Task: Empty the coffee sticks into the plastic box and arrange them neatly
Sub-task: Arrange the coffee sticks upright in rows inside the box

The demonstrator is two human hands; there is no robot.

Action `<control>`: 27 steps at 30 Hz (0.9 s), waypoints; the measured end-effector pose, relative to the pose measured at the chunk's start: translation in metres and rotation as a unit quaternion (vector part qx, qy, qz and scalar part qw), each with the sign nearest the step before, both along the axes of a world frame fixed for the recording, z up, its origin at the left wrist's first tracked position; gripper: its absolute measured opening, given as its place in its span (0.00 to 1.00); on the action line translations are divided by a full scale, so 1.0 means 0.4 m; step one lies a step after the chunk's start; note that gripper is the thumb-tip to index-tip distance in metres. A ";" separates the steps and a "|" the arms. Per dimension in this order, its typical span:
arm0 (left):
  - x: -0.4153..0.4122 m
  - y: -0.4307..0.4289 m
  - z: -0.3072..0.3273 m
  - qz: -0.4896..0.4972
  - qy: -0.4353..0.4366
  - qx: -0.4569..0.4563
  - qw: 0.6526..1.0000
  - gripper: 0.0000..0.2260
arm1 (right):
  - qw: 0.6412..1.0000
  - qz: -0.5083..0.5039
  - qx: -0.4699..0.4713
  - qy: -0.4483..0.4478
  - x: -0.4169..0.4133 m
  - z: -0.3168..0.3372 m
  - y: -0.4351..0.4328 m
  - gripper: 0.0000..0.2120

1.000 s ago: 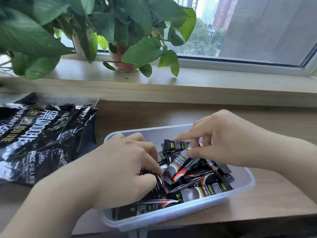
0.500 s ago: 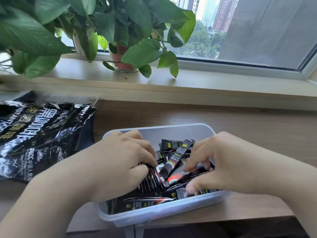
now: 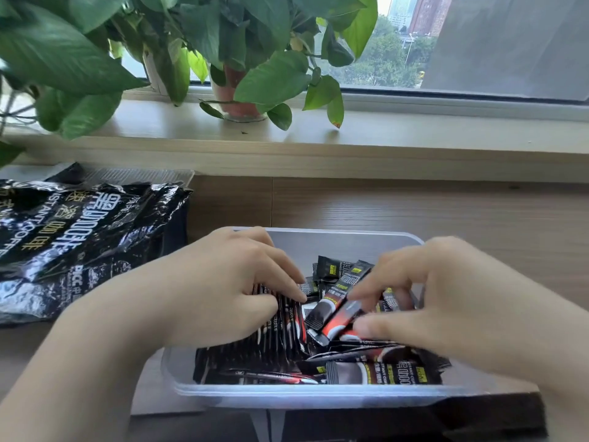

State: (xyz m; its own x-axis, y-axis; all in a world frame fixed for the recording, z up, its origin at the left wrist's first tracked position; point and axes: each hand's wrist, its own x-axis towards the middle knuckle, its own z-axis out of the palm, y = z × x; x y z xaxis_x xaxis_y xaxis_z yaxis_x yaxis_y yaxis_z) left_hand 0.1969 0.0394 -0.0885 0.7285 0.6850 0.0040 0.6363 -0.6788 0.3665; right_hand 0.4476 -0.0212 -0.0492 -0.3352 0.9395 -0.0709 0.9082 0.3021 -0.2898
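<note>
A brown wood-grain tabletop (image 3: 414, 212) stretches out beyond both the left hand (image 3: 229, 288) and the right hand (image 3: 446, 301). Further off runs a pale wooden windowsill (image 3: 398, 135). On the sill, beyond the left hand, stand 2 pots: a reddish terracotta pot (image 3: 237, 105) and, to its left, a white pot (image 3: 154, 73) mostly hidden by leaves. A green broad-leaved trailing plant (image 3: 264, 36) spreads over them and out to the far left. Beyond the right hand, a white window frame (image 3: 446, 98) edges the sill. Through the glass show green trees (image 3: 382, 62), tall buildings (image 3: 424, 11) and a flat grey wall (image 3: 510, 43).
</note>
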 end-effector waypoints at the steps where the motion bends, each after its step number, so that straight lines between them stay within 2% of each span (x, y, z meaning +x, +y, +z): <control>1: 0.000 0.000 0.000 0.003 -0.007 -0.005 1.000 0.28 | 0.998 -0.017 -0.010 0.063 -0.021 0.023 0.034 0.08; 2: 0.001 0.001 0.000 0.005 -0.011 -0.009 1.000 0.27 | 0.995 -0.064 -0.008 0.077 -0.012 0.007 0.002 0.07; 3: 0.004 0.001 0.002 0.004 -0.016 -0.008 1.000 0.26 | 0.995 -0.069 0.015 0.069 -0.011 0.016 0.010 0.07; 4: 0.008 -0.001 0.006 0.003 -0.022 -0.003 1.000 0.25 | 0.994 -0.064 0.022 0.090 -0.012 0.027 0.015 0.07; 8: 0.022 0.000 0.035 -0.006 -0.063 0.016 0.998 0.23 | 0.996 -0.046 0.003 0.070 -0.012 0.014 0.031 0.13; 10: 0.020 0.001 0.041 -0.011 -0.088 0.037 0.995 0.23 | 0.998 -0.037 -0.024 0.048 -0.021 -0.008 0.036 0.15; 14: -0.014 0.004 0.024 0.022 -0.128 0.047 0.990 0.20 | 1.000 0.000 -0.017 0.003 -0.036 -0.040 0.044 0.17; 27: -0.024 -0.018 -0.016 0.078 -0.083 0.039 0.993 0.19 | 1.000 0.014 0.019 -0.014 -0.049 -0.055 0.034 0.14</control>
